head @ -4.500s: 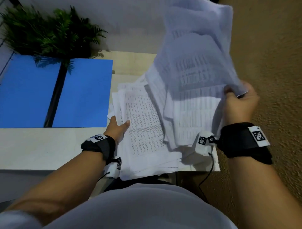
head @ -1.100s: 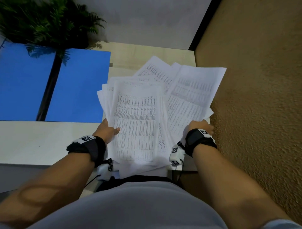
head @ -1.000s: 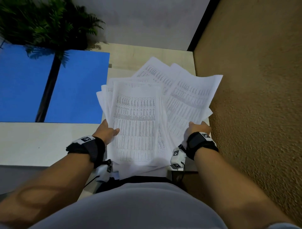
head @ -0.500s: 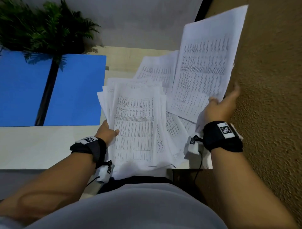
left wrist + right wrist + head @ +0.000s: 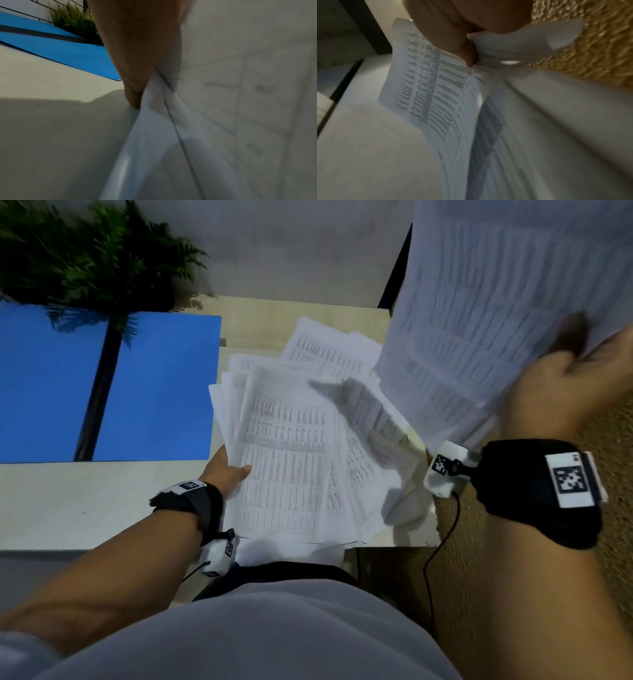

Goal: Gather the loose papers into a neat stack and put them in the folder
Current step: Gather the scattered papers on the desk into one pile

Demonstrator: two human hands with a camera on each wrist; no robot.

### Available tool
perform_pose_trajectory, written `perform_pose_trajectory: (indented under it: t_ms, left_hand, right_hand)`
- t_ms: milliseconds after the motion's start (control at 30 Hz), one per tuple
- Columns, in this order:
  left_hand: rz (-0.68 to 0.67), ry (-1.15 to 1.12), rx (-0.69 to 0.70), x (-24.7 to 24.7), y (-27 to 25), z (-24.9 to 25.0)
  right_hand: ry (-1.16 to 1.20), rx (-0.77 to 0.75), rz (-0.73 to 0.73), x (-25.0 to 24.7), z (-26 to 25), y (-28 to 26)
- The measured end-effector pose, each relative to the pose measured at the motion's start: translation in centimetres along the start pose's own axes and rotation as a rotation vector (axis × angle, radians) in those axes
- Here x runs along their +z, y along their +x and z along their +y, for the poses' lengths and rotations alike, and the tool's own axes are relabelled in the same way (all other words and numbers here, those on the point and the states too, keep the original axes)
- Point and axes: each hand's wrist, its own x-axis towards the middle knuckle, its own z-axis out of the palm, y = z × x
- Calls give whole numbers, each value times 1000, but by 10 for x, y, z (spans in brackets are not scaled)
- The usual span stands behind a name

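Note:
A loose pile of printed papers (image 5: 284,460) lies spread on the pale table (image 5: 85,501). My left hand (image 5: 226,470) holds the pile's left edge, thumb on top and fingers hidden beneath; in the left wrist view the hand (image 5: 137,56) sits against the paper edge (image 5: 154,121). My right hand (image 5: 565,381) pinches a lifted bunch of sheets (image 5: 486,313) high at the right, blurred. The right wrist view shows the fingers (image 5: 469,54) clamped on those sheets (image 5: 436,88). The open blue folder (image 5: 154,385) lies flat to the left of the pile.
A green potted plant (image 5: 92,258) stands at the back left, its dark stem crossing the folder. A rough tan wall (image 5: 609,542) runs close along the right. The table's front edge is near my body, with bare table left of the pile.
My right hand has lifted a bunch of sheets off the pile's right side, up and toward the camera. The left hand has kept its hold on the pile's left edge.

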Motion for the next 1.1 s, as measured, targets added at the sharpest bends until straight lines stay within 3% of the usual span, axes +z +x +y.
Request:
perform_pose_trajectory:
  t_ms: [67, 133, 233, 333, 467, 567, 733, 800, 867, 1000, 1033, 1100]
  left_hand:
    - [-20, -14, 13, -2, -3, 5]
    - [-33, -13, 28, -5, -6, 11]
    - [-53, 8, 44, -6, -8, 19]
    - [-64, 71, -15, -7, -9, 29]
    - [-104, 122, -114, -9, -10, 34]
    - [-108, 158, -87, -8, -17, 36]
    - [-90, 134, -88, -11, -15, 36]
    - [-132, 146, -57, -11, -9, 32]
    - [-148, 170, 4, -13, -3, 27]
    - [-81, 26, -6, -27, 5, 24]
    - [-70, -1, -6, -32, 6, 23]
    - [-37, -11, -11, -42, 10, 18]
  right_hand:
    - [19, 57, -26, 7, -10, 4]
    - [47, 189, -172, 19, -17, -7]
    - [-31, 459, -410, 46, -16, -59]
    - [-88, 572, -581, 71, -3, -115]
    - [-212, 585, -847, 93, 32, -172]
    - [-307, 638, -888, 100, 57, -199]
    - [-593, 706, -1152, 87, 69, -219]
    - [-549, 759, -1238, 80, 74, -230]
    - [-441, 789, -1233, 75, 77, -235]
    - [-429, 658, -949, 73, 88, -202]
    - [-492, 601, -945, 73, 94, -190]
    - [-606, 523, -1069, 75, 101, -171]
